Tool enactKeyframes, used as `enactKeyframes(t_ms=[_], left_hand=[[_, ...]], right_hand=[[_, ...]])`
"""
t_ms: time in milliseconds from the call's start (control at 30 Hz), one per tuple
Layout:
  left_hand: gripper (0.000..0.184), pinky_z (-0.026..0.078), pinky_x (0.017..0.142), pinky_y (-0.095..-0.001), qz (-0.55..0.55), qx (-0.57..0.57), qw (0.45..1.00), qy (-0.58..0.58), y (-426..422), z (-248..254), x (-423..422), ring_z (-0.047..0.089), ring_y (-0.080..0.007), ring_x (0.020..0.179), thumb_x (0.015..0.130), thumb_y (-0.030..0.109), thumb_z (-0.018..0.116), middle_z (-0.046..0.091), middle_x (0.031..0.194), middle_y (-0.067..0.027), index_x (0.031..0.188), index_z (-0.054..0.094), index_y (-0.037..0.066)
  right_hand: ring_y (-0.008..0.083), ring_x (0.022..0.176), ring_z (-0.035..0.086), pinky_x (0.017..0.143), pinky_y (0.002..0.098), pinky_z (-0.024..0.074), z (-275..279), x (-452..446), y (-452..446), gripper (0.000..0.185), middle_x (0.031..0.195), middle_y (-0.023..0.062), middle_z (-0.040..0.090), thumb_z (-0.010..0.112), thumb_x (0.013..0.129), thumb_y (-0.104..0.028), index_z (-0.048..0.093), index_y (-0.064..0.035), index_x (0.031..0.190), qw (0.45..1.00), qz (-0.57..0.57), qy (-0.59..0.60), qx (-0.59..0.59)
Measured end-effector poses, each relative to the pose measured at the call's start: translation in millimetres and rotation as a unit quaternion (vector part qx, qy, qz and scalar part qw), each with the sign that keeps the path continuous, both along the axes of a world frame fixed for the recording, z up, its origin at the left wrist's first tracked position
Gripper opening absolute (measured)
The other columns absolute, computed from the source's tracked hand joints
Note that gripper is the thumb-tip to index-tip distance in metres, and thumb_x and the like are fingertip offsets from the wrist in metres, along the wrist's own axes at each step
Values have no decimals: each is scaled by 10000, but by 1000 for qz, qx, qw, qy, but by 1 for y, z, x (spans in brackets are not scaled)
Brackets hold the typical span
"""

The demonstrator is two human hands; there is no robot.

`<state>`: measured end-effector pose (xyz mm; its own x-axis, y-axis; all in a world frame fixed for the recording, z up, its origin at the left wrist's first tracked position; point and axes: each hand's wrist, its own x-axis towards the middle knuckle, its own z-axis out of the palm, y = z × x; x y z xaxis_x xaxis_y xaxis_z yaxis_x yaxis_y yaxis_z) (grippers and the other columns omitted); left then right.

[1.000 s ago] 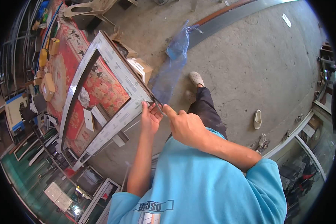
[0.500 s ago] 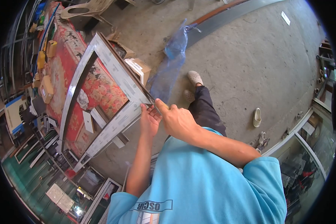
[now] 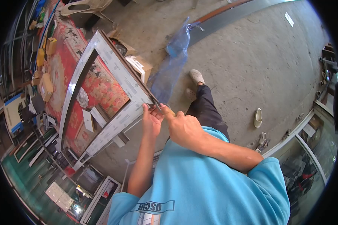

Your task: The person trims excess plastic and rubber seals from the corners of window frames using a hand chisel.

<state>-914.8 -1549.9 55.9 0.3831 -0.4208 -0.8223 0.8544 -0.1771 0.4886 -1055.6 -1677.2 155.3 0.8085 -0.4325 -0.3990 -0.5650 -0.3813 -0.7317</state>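
A frame [image 3: 120, 73] with one curved side and printed protective film lies on a table covered with red floral cloth [image 3: 109, 84]. Its near corner points at me. My left hand [image 3: 152, 120] is at that corner, thumb against the film-covered face and fingers curled beneath the edge. In my right hand [image 3: 186, 129] is a hand tool with a yellow handle [image 3: 171, 112]. The fist is closed around the handle, with the index finger stretched along it. The tool's thin dark end meets the frame's corner edge, close to my left fingertips; its exact shape is too small to tell.
Blue plastic film [image 3: 176, 50] hangs over a long curved profile [image 3: 214, 32] on the floor. A cardboard box [image 3: 142, 67] stands beyond the frame. A chair [image 3: 84, 7] is at the top left. Loose shoes [image 3: 258, 118] lie at right, near a glazed frame [image 3: 308, 144].
My right hand has drawn slightly back and down from the corner, showing more of the tool's end. The left hand stays at the corner.
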Motion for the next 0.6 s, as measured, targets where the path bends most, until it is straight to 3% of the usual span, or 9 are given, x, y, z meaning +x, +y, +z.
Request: enactKeyframes(t_ms=[100,167,467,600], left_hand=[[542,468,978,-433,36,14,999,-2,0,-1,-1,613,-288,1075,957,572,493,635,1064,-131,1035,530,36],[593,396,1039,-415,3,-15,1000,-5,0,0,0,533,-254,1158,924,610,536,536,1175,-127,1075,476,39],[543,433,985,-338,34,-60,997,16,9,-20,3,524,-169,1065,972,529,511,508,1083,-52,1186,459,32],[592,411,1022,-352,23,-66,997,18,10,-18,3,510,-169,1145,975,542,493,515,1160,-53,1276,436,35]], right_hand=[[375,586,641,512,437,507,-8,2,3,679,780,272,606,583,797,-55,386,-19,1445,1000,-5,-14,-4],[374,583,640,511,434,507,-10,5,1,687,783,275,605,584,790,-54,381,-12,1446,999,-13,-31,-6],[403,629,649,546,454,520,-32,43,-16,663,798,281,613,617,800,-112,394,1,1414,995,-54,-81,-15],[402,669,660,590,463,529,-32,54,-26,711,823,273,629,665,793,-180,387,-18,1427,998,-32,-57,0]])
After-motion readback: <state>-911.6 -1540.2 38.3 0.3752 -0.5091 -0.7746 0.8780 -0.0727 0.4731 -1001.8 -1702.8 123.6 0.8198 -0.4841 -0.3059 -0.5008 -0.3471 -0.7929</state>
